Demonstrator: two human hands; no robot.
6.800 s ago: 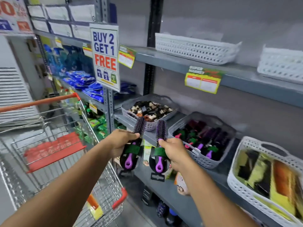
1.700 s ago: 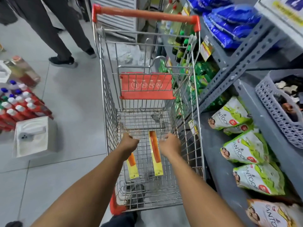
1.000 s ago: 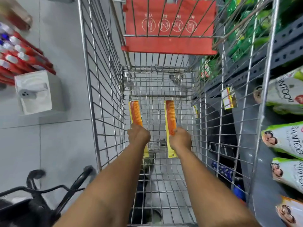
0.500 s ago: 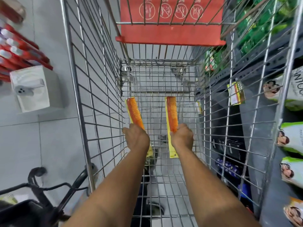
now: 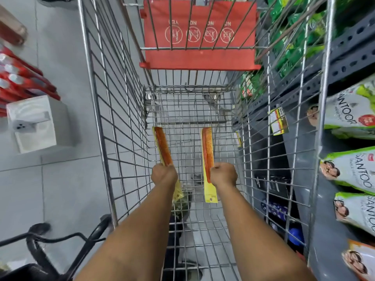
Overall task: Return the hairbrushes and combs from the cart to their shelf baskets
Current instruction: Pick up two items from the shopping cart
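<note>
Two hands inside a wire cart [image 5: 105, 138], each closed around one packaged comb.

The cart fills the middle of the frame, its red child-seat flap [image 5: 199, 35] at the top centre. A grey shelf [image 5: 345, 47] runs down the right edge, bearing green-and-white pouches [image 5: 353, 173]. At centre left, the left hand [image 5: 164, 175] is curled shut on the left comb [image 5: 162, 148], an orange comb on yellow backing card. At centre right, the right hand [image 5: 223, 175] is fisted on the right comb [image 5: 207, 151], likewise carded. Both combs point toward the top of the frame, well apart, above the cart floor.
</note>
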